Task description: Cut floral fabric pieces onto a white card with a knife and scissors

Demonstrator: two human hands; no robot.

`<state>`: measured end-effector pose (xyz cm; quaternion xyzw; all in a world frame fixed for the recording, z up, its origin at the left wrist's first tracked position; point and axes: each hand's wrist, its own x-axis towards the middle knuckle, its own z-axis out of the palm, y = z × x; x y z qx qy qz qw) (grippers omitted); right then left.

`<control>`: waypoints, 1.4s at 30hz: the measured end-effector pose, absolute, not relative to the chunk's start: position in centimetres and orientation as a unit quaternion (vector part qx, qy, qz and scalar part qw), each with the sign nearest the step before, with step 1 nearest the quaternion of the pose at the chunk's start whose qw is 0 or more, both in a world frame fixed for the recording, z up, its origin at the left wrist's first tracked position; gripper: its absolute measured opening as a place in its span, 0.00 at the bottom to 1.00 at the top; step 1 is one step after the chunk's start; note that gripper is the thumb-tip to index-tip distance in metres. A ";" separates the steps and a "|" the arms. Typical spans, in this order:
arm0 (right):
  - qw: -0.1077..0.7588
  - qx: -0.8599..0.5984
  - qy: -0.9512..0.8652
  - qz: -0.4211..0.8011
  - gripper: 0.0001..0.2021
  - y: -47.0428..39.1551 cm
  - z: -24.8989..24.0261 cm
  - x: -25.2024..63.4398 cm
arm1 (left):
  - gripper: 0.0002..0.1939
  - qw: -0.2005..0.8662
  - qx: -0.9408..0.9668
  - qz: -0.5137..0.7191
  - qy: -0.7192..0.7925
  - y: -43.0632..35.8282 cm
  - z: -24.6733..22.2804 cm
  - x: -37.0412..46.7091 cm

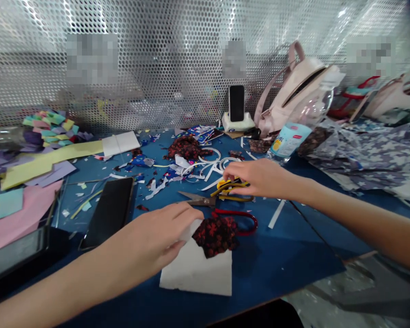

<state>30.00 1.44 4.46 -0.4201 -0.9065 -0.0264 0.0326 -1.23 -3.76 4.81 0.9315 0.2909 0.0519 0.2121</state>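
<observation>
- The left hand (167, 232) pinches the flowery cloth (218, 234) over the white sheet (205, 275), fingers nearly shut.
- Beyond the sheet, the right hand (259, 177) has bent fingers touching the yellow-and-black scissors (205, 199); how tightly they hold, I cannot tell.
- The cloth hides part of the red handle (253, 223) just past the sheet.
- Right of the sheet, the blue surface (276, 264) has open room up to its near edge.
</observation>
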 end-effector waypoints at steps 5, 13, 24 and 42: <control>-0.003 -0.404 -0.914 -0.042 0.07 1.3 3.0 29.3 | 0.29 0.267 0.923 0.036 0.274 -4.0 4.8 -0.9; -0.006 -0.393 -0.919 -0.028 0.03 1.2 3.8 29.2 | 0.25 0.297 0.909 0.107 0.274 -2.6 4.4 -0.8; 0.212 -0.416 -0.884 0.011 0.14 3.1 9.6 29.4 | 0.21 0.259 0.932 0.051 0.249 -4.6 5.7 -0.2; 0.303 -0.507 -0.788 0.173 0.14 15.4 1.4 31.3 | 0.09 0.251 0.916 0.100 0.295 -0.2 2.1 -0.9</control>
